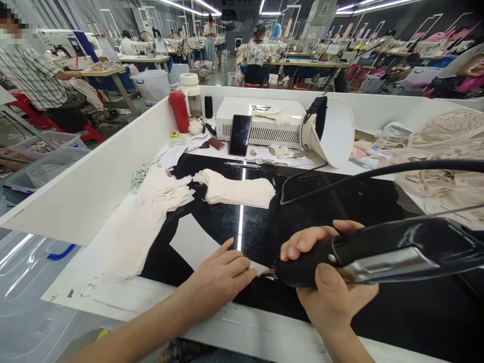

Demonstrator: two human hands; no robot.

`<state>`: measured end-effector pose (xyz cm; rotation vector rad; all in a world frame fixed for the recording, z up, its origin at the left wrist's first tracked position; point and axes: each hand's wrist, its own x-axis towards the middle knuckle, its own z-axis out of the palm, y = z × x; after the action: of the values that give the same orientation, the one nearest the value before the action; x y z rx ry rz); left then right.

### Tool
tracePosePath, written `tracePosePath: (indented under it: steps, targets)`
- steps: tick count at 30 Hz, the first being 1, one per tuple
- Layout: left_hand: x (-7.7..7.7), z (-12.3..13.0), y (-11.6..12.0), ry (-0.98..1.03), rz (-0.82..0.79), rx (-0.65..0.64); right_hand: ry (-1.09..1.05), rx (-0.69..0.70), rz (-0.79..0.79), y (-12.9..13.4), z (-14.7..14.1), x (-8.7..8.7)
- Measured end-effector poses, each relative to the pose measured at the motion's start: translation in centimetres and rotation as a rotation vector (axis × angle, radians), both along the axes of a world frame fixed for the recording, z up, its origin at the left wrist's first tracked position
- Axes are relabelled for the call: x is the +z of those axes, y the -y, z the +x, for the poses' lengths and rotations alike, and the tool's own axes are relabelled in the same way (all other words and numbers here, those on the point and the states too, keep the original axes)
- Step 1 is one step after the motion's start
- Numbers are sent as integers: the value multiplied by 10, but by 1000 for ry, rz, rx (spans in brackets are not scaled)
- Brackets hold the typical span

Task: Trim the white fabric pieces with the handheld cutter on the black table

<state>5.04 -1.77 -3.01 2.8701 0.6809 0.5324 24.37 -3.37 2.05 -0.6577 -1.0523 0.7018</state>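
My left hand (219, 280) lies palm down with its fingers stretched out, pressing a flat white curved piece (194, 242) onto the glossy black work surface (264, 227). Whether that piece is paper or cloth I cannot tell. My right hand (328, 282) is wrapped round a thick black corded handheld cutter (397, 252) with a silver plate on its side. Its narrow metal tip is at the right end of the white piece, close to my left fingertips. Beyond my hands lies a stack of cream fabric pieces (238, 189). More cream fabric pieces (151, 217) are piled to the left.
A black cable (336, 184) arcs across the right side. At the back stand a phone (240, 134), a white vented box (260, 118), a white cone-shaped lamp (336, 133) and a red bottle (178, 111). Cream strips (449, 131) heap at right. Other people sit at sewing machines beyond.
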Motion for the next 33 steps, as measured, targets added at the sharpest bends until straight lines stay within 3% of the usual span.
tracePosePath:
  steps: [21,28,33]
  targets:
    - [1,-1,0,29,64,2,13,-80,-34,1,7,0]
    - [6,-4,12,27,27,153,15,-89,-37,7,9,0]
    - [2,-4,14,-4,23,146,28,-115,-23,12,9,1]
